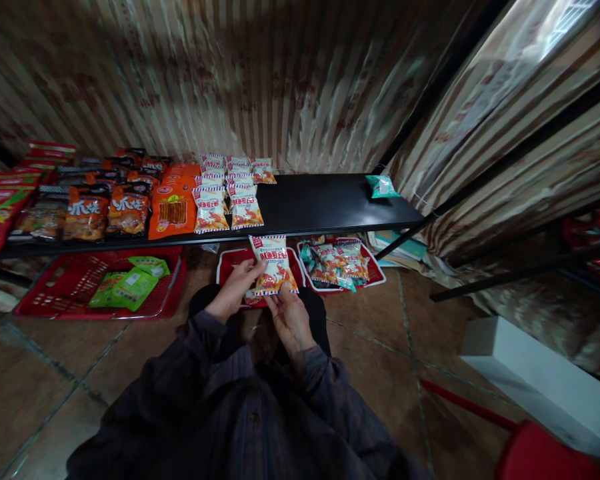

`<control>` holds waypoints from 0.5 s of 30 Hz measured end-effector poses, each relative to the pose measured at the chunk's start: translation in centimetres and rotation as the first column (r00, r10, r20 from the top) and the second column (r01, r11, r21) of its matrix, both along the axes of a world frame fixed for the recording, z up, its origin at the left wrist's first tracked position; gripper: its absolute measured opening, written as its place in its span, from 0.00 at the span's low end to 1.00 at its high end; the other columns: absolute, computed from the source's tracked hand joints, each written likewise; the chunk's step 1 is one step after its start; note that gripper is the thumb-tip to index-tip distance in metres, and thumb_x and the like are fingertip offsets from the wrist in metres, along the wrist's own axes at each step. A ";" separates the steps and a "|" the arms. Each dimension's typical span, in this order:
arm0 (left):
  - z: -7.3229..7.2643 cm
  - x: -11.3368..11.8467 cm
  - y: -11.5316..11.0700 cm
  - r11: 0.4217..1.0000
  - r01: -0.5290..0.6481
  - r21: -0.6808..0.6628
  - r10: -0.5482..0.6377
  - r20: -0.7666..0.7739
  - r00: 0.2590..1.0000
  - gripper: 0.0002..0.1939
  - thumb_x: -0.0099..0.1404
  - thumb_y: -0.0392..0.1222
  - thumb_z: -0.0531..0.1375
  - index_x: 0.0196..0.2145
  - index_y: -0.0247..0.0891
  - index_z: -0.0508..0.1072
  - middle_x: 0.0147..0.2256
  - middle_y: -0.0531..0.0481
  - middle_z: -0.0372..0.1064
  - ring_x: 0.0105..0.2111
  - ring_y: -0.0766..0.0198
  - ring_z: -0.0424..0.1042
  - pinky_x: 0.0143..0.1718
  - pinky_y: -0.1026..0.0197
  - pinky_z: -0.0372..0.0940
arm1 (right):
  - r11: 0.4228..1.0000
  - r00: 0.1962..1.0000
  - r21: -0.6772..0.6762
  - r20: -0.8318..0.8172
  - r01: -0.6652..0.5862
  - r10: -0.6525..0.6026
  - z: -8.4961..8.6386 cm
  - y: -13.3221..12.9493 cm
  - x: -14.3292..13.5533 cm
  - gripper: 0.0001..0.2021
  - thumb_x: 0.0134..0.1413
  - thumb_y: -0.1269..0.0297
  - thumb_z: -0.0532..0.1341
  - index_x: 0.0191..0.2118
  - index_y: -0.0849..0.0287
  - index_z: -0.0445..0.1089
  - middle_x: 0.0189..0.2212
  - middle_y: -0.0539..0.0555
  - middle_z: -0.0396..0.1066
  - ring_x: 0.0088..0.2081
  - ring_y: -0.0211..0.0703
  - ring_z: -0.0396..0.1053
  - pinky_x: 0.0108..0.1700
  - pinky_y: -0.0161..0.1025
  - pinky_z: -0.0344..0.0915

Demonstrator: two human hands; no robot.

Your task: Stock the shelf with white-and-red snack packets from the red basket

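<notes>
1. Snack bag [273,263], printed face toward me, is between my two hands, in front of the shelf's near edge and over the small basket [223,265].
2. My left hand [237,287] has its fingers partly closed at the bag's left side, thumb along the front. I judge that this side grip steadies the soft pack; I can't see how far the fingers go behind it.
3. My right hand [291,319] takes the lower edge, thumb on the front and fingers loosely bent beneath, probably so the weight rests from below and the filling isn't squashed. The hidden fingertips I cannot tell.
4. Beyond, on the black shelf [320,200], matching bags [210,208] sit in rows, fronts showing, likely so each kind reads at a glance. Orange packs [174,207] lie beside them.
5. Near the shelf's right end lies one teal bag [383,187], apart from the others.
6. Right of the small basket, another basket [379,275] holds mixed teal and white bags, near enough for an easy reach.
7. Under the shelf's left part, a larger basket [55,290] holds green packs [139,287].
</notes>
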State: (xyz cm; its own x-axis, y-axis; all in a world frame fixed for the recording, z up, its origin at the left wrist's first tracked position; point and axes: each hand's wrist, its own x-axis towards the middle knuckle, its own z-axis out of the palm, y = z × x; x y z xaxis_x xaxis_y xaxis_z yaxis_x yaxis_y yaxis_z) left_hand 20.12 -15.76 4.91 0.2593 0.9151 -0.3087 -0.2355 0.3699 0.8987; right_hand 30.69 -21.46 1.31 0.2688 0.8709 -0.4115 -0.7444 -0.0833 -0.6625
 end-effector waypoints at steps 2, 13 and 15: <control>-0.5 0.7 -0.7 0.999 -0.039 0.008 0.038 0.032 0.999 0.26 0.49 0.48 0.67 0.44 0.35 0.67 0.40 0.42 0.73 0.37 0.59 0.73 0.41 0.58 0.66 | 1.000 1.000 -0.007 0.007 -0.016 0.016 -0.2 0.1 -0.2 0.09 0.45 0.59 0.66 0.33 0.55 0.70 0.33 0.50 0.76 0.37 0.42 0.74 0.43 0.43 0.71; -0.7 0.4 -0.4 0.988 -0.118 0.097 0.116 0.029 0.993 0.27 0.49 0.43 0.66 0.46 0.34 0.65 0.40 0.42 0.73 0.37 0.57 0.74 0.43 0.54 0.67 | 1.000 0.966 0.011 0.260 0.010 -0.013 -0.9 0.2 2.4 0.20 0.46 0.52 0.64 0.45 0.54 0.68 0.45 0.53 0.73 0.45 0.42 0.71 0.47 0.42 0.68; -0.6 0.2 -0.6 0.993 -0.074 0.089 0.073 0.011 0.997 0.29 0.47 0.42 0.68 0.46 0.34 0.65 0.41 0.41 0.73 0.38 0.56 0.74 0.43 0.53 0.67 | 0.998 0.955 0.059 0.297 -0.011 -0.007 -0.3 1.2 3.3 0.22 0.45 0.51 0.64 0.46 0.55 0.67 0.44 0.55 0.74 0.45 0.43 0.72 0.46 0.42 0.69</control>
